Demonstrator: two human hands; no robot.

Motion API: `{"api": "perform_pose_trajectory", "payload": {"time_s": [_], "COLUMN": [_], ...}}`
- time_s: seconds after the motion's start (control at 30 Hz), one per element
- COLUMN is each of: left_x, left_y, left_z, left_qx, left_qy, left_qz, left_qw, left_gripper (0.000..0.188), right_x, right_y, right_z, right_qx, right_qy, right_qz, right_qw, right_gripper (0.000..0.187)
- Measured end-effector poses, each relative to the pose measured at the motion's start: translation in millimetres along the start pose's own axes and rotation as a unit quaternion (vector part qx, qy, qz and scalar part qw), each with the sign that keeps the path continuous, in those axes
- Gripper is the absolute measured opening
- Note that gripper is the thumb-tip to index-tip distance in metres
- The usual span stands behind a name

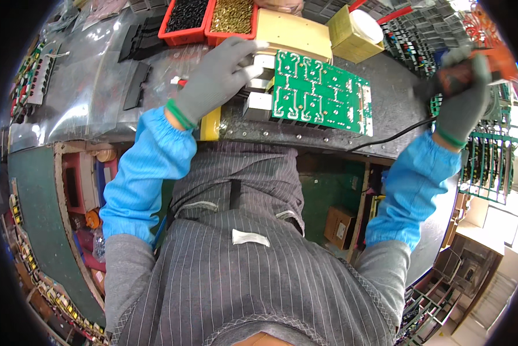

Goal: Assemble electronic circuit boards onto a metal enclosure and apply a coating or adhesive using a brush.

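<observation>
A green circuit board point(322, 95) with white outlined tracks and solder points lies on the dark bench, raised on pale grey blocks point(258, 106) at its left end. My left hand point(221, 75), in a grey glove with a green cuff, grips that left end, with thumb and fingers around the pale parts there. At the right, well apart from the board, my gloved right hand point(465, 106) is wrapped around an orange and black power drill point(452, 79). Motion smears the drill, and its black nose points left. What lies under the board is mostly hidden.
Behind the board stand red bins of black pieces point(187, 16) and brass-coloured screws point(231, 17), a cream-coloured box point(293, 32) and a yellow box with a white roll point(356, 34). A black cable point(394, 137) crosses the bench edge. Racked boards point(489, 167) stand right.
</observation>
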State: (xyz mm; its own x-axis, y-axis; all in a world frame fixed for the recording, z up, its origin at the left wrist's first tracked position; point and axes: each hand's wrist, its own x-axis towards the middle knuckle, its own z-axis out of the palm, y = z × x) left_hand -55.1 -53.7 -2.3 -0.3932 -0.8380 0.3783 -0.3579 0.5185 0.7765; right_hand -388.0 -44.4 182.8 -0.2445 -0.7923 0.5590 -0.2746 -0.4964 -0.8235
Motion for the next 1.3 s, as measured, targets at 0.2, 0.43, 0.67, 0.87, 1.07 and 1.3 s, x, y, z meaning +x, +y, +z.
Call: {"api": "perform_pose_trajectory", "payload": {"time_s": [0.2, 0.43, 0.67, 0.87, 1.07, 1.3], "left_x": [-18.2, -15.6, -1.1, 5.9, -9.5, 10.3], "left_y": [-2.2, 0.6, 20.4, 42.2, 49.7, 62.1], "left_z": [-28.6, -46.1, -51.1, -61.9, -37.0, -35.4], "left_qx": [-0.028, 0.117, -0.145, -0.152, -0.223, -0.148], "left_qy": [-0.032, -0.151, -0.253, -0.379, -0.357, -0.192], "left_qz": [-0.057, -0.121, -0.318, -0.373, -0.399, -0.297], "left_qw": [0.997, 0.974, 0.902, 0.834, 0.815, 0.924], "left_gripper": [0.045, 0.048, 0.069, 0.090, 0.087, 0.069], "right_x": [-47.7, -88.8, -104.6, -143.9, -195.4, -155.3], "right_y": [131.1, 164.9, 121.8, 62.4, 58.2, 77.9], "right_z": [-98.0, -75.7, -15.4, -26.6, -40.2, -32.9], "right_qx": [-0.255, -0.399, -0.087, -0.056, -0.030, -0.064], "right_qy": [-0.086, -0.152, -0.201, -0.144, -0.075, -0.092], "right_qz": [0.286, 0.185, 0.287, 0.277, 0.200, 0.111], "right_qw": [0.920, 0.885, 0.933, 0.948, 0.977, 0.987], "right_gripper": [0.044, 0.042, 0.031, 0.027, 0.029, 0.020]}}
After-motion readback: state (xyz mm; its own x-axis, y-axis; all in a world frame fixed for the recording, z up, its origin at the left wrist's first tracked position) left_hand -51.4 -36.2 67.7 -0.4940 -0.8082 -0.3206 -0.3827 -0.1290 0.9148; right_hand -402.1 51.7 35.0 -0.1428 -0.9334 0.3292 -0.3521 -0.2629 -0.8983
